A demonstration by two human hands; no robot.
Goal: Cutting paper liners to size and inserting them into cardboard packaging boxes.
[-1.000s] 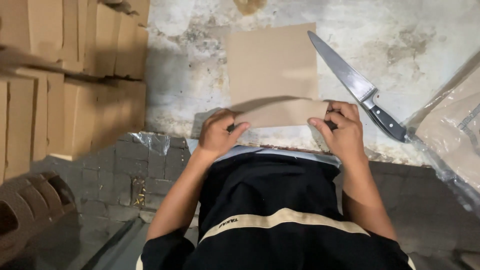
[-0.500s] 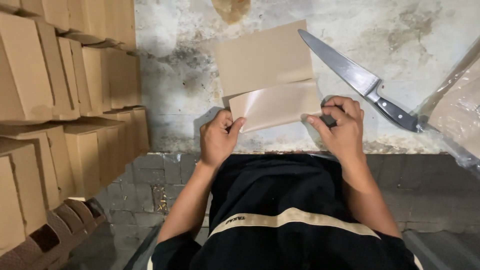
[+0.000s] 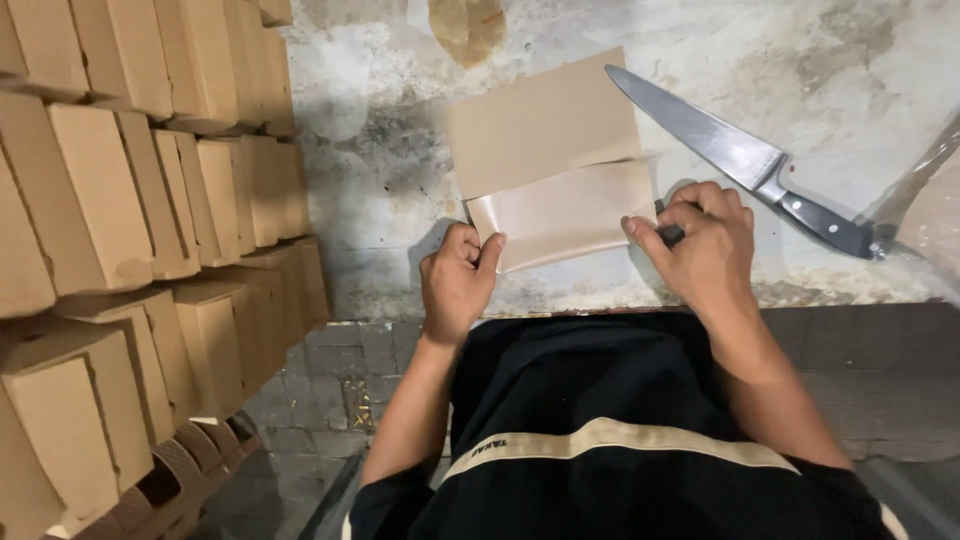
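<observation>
Nearest to you, at the near edge of the desk (image 3: 400, 270), both hands work one brown paper sheet (image 3: 545, 130). Your left hand (image 3: 455, 285) pinches the left end of the folded-up flap (image 3: 565, 215), thumb on top and fingers curled under, so that corner stays put. Your right hand (image 3: 705, 245) has its grip closed on the right end of the same flap, thumb tip pressing the paper edge; a small dark object (image 3: 670, 235) shows under those fingers, but you cannot tell what it is. Holding both ends this way keeps the fold line straight and the flap square over the rest of the sheet, which lies flat on the desk and reaches toward the far edge.

Just beyond your right hand lies a large kitchen knife (image 3: 740, 160), blade pointing to the far left and dark handle toward the right edge, close to the sheet but not touching it. At the right edge a clear plastic wrap (image 3: 915, 190) covers more brown material. Off the left edge of the desk stand rows of folded brown cardboard boxes (image 3: 120, 200).

Against the picture from half a second ago, your hands are in the same places on the flap and the knife has not shifted. Against the one from a second ago, the flap lies flatter and shows more of its pale inner face.
</observation>
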